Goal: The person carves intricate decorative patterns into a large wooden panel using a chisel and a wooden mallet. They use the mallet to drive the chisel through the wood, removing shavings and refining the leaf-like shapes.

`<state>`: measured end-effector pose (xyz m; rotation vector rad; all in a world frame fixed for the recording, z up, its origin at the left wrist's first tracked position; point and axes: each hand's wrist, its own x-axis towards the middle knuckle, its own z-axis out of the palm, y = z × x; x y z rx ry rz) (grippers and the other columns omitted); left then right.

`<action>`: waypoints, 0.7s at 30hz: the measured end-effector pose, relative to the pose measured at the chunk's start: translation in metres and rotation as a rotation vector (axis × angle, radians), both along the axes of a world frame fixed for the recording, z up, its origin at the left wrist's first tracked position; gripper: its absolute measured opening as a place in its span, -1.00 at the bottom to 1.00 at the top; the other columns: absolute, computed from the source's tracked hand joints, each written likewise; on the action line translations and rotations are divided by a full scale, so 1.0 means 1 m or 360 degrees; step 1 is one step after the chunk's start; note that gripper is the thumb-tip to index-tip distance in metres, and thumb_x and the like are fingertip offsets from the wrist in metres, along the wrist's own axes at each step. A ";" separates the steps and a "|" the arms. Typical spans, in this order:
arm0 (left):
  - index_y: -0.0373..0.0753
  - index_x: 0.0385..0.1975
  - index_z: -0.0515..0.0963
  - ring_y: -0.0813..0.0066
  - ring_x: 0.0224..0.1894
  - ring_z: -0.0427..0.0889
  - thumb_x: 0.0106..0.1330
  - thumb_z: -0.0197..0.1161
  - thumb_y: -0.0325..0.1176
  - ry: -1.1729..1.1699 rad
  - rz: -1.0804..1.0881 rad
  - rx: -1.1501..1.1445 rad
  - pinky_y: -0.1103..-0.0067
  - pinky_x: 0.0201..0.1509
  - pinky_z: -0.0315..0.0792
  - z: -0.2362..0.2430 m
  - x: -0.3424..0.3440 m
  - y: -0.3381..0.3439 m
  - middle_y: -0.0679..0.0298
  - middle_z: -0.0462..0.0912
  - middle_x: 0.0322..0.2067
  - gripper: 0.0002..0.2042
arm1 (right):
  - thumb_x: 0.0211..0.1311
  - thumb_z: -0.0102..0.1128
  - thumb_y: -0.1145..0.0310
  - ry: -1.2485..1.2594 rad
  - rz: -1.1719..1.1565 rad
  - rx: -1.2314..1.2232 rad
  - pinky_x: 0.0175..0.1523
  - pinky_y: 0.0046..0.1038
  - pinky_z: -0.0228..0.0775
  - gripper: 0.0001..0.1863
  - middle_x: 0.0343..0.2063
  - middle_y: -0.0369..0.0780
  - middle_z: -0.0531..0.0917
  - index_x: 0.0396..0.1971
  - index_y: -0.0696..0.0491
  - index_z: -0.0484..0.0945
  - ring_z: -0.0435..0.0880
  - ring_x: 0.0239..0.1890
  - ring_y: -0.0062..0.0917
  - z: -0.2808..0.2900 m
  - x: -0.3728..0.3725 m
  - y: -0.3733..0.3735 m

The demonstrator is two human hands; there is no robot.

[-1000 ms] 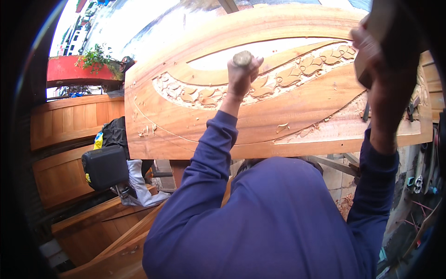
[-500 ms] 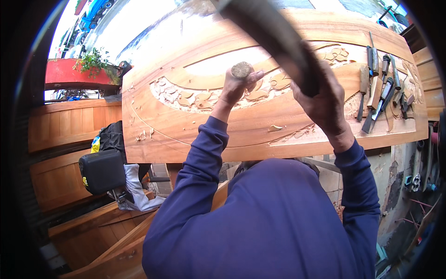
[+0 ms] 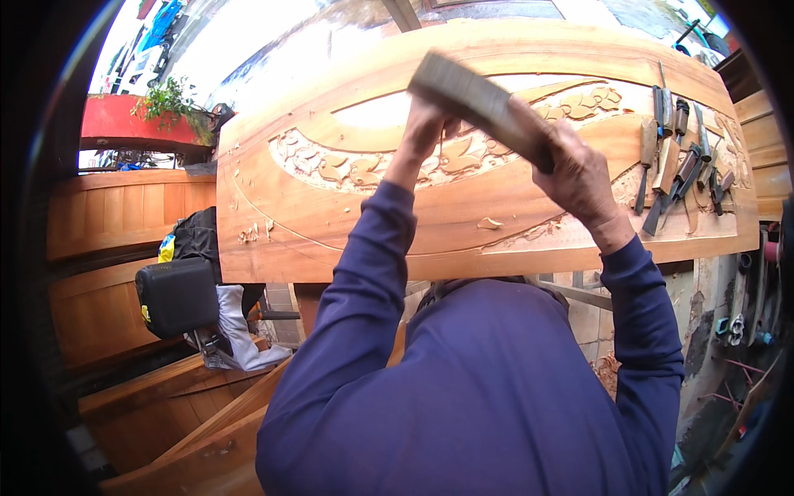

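My right hand (image 3: pixel 575 174) is wrapped round the narrow end of a wooden mallet (image 3: pixel 484 103), a thick, slightly blurred club. The mallet's broad end lies over my left hand (image 3: pixel 423 128), where it hides the top of the tool held there. My left fingers are closed round that upright carving chisel, whose round wooden butt shows in the earlier picture. Below both hands stretches a large wooden panel (image 3: pixel 347 240) with a curved band of carved leaves and flowers (image 3: pixel 364 172). The chisel's cutting end is mostly hidden behind my hand.
Several chisels (image 3: pixel 668 165) with wooden and dark handles lie in a cluster on the panel's right end. Wood shavings (image 3: pixel 490 223) are scattered over the panel. At left stand a black case (image 3: pixel 178 299) and a leafy plant (image 3: pixel 168 103). More wooden panels (image 3: pixel 132 219) lie beyond the case.
The mallet has come down from its raised, blurred position, and its broad end now covers the chisel's butt. My left hand stays in nearly the same place.
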<state>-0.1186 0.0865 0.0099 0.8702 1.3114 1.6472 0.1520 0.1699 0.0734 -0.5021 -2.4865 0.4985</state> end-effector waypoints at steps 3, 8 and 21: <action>-0.21 -0.50 0.50 0.70 -0.68 0.30 0.35 0.36 -0.42 0.0013 -0.0017 -0.0212 0.64 -0.63 0.16 0.010 0.014 0.011 0.41 0.38 -0.69 -0.80 | 0.06 0.43 0.56 0.0435 0.0005 -0.0380 -0.15 -0.33 0.68 0.03 -0.21 -0.18 0.68 0.53 -0.45 0.25 0.75 -0.27 -0.38 0.020 -0.004 0.003; -0.18 -0.55 0.47 0.72 -0.72 0.27 0.27 0.46 -0.42 0.0172 0.0164 -0.0011 0.66 -0.67 0.15 0.004 0.030 -0.028 0.46 0.38 -0.69 -0.74 | 0.19 0.46 0.52 0.1057 -0.0198 -0.0578 -0.20 -0.63 0.53 -0.56 -0.27 -0.30 0.71 0.10 0.06 0.61 0.68 -0.28 -0.67 0.109 -0.004 -0.005; -0.32 -0.31 0.62 0.53 -0.61 0.49 0.28 0.51 -0.17 0.0298 0.0030 0.0116 0.57 -0.56 0.39 -0.027 0.015 -0.037 0.27 0.59 -0.53 -0.68 | 0.09 0.35 0.54 0.0681 0.0137 -0.0044 -0.33 -0.29 0.64 0.00 -0.32 -0.24 0.56 0.54 -0.44 0.23 0.66 -0.38 -0.34 0.012 -0.013 -0.011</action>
